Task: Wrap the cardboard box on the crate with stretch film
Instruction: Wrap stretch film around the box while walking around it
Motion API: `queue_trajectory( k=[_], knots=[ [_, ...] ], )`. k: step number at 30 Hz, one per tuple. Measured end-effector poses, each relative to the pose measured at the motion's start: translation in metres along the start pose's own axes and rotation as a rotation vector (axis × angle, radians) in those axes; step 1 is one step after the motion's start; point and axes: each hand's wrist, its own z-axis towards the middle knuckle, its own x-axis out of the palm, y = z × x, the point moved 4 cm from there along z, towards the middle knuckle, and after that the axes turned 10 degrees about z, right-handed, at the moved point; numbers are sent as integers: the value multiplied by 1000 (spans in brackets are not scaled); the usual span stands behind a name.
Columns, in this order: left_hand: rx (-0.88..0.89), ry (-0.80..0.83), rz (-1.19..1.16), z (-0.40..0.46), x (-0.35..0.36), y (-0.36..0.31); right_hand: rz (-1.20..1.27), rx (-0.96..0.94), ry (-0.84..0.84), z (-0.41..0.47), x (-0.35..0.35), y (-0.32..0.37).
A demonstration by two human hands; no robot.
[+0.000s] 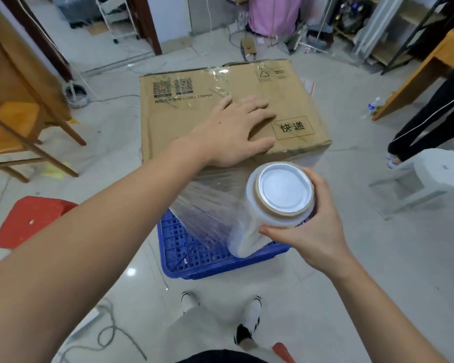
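While my left hand [233, 132] lies flat with fingers spread on top of the cardboard box [220, 100], pinning it on the blue crate [194, 258], my right hand [307, 231] grips the stretch film roll [273, 205] by its upper end, just in front of the box's near face. The roll stands nearly upright, its long axis tilted slightly, and a sheet of film [210, 203] runs from it up and left toward the box's near side. The box sits ahead of both hands, its longer side running left to right. I judge the right hand, nearer the box's right corner, should carry the roll round that corner next.
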Motion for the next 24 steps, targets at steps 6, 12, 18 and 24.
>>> queue_trajectory(
  k=[6, 12, 18, 24],
  knots=[
    [5, 1, 38, -1, 0, -4, 29, 31, -205, -1, -19, 3],
    [26, 6, 4, -2, -1, 4, 6, 37, -227, -2, -15, 8],
    [37, 17, -12, 3, -2, 7, -15, 63, -283, -9, -18, 8],
    [57, 42, -36, 7, -2, 5, -5, 61, -369, -10, -25, 1]
  ],
)
